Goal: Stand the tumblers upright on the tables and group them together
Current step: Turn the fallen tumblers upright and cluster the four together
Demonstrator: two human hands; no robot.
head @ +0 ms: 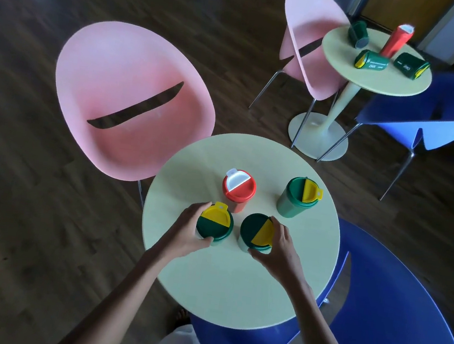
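Looking down from your head, you see a round pale counter (235, 281) directly below you; your left hand (187, 231) curls around the side of a green tumbler with a yellow flap lid (214, 223) at about nine o'clock on the counter, fingers and thumb gripping its body; your right hand (282, 250) wraps around a second green tumbler (255, 232) just beside the first, toward the counter's centre, gripping its right side; both tumblers stand upright, close together but not touching. At about twelve o'clock stands a red tumbler with a white flap (238, 190), upright, just beyond the two you hold; at about two o'clock stands a third green tumbler (298, 197), upright, set apart from the others.

A pink chair (132, 97) sits at ten o'clock beside the counter; a blue chair (390, 320) curves around at four o'clock.

Farther off, at one o'clock, a second round counter (374, 81) carries four more tumblers; a red one (396, 39) stands upright near its far edge; three green ones lie on their sides, one at the back left (358, 33), one in the middle (372, 64), one at the right (410, 65). Another pink chair (308, 33) and another blue chair (438, 115) flank it.
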